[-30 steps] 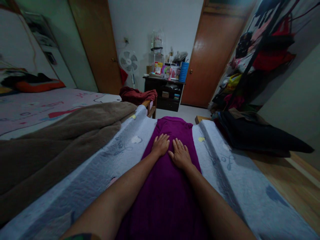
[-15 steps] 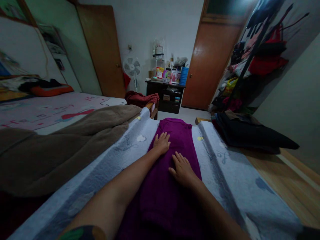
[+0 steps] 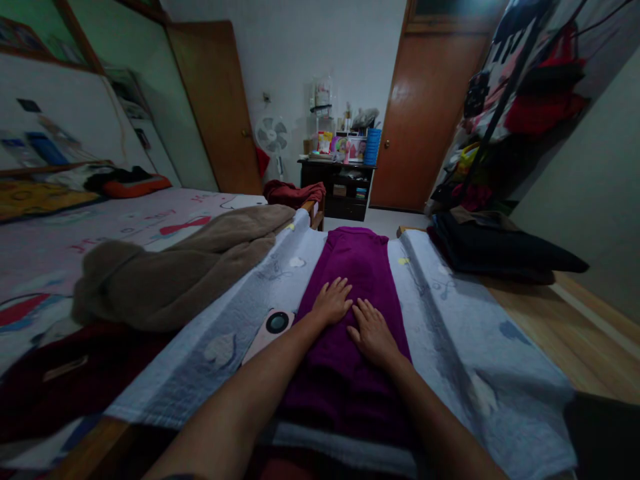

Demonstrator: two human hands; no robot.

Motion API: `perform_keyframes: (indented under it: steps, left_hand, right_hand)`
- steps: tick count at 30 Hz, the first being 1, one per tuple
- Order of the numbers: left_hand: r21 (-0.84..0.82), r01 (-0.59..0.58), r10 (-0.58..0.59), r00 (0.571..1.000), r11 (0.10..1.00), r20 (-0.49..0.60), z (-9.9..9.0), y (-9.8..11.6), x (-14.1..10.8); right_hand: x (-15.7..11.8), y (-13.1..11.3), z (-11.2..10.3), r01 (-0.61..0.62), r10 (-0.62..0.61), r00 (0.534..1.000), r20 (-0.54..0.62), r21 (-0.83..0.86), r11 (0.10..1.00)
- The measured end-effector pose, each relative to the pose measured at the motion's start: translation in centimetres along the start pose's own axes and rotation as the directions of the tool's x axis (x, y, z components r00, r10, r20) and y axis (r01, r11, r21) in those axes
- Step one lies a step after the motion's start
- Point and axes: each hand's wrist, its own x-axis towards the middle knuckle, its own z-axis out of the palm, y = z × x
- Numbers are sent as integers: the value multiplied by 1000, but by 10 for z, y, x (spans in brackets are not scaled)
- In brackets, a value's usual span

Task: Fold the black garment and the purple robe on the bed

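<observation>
A purple garment (image 3: 357, 260), folded into a long strip, lies on the pale blue-grey blanket (image 3: 435, 320). My left hand (image 3: 333, 301) rests flat on its middle with the fingers spread. Beside it, slightly nearer to me, my right hand (image 3: 373, 332) also lies on the purple cloth, fingers apart. Neither hand grips anything. A phone (image 3: 267, 330) with a round dark camera ring lies on the blanket left of the garment, partly hidden by my left forearm.
A brown fleece item (image 3: 185, 280) and a dark red garment (image 3: 75, 373) lie to the left. Folded dark clothes (image 3: 500, 247) are stacked on the right. A fan (image 3: 273, 137) and a black cabinet (image 3: 337, 190) stand at the back.
Both hands have moved closer together and a little towards me over the purple garment. The view has shifted, and the phone now shows beside my left forearm.
</observation>
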Motion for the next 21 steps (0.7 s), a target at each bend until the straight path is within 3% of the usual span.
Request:
perform_keyframes:
  steps: [5, 10, 15, 21]
  left_hand:
    - [-64, 31, -22, 990, 997, 137, -23, 10, -14]
    - [-180, -34, 86, 955, 983, 285, -41, 16, -64]
    - [-218, -24, 81, 963, 976, 255, -39, 23, -107]
    - [-93, 15, -3, 992, 996, 124, -23, 35, -116]
  right_hand:
    - [-6, 1, -13, 22, -26, 999, 42, 73, 997]
    - [-28, -5, -16, 144, -142, 990, -24, 151, 978]
    - [-43, -14, -5, 146, -142, 989, -40, 123, 982]
    - [-45, -18, 1, 117, -116, 993, -17, 71, 991]
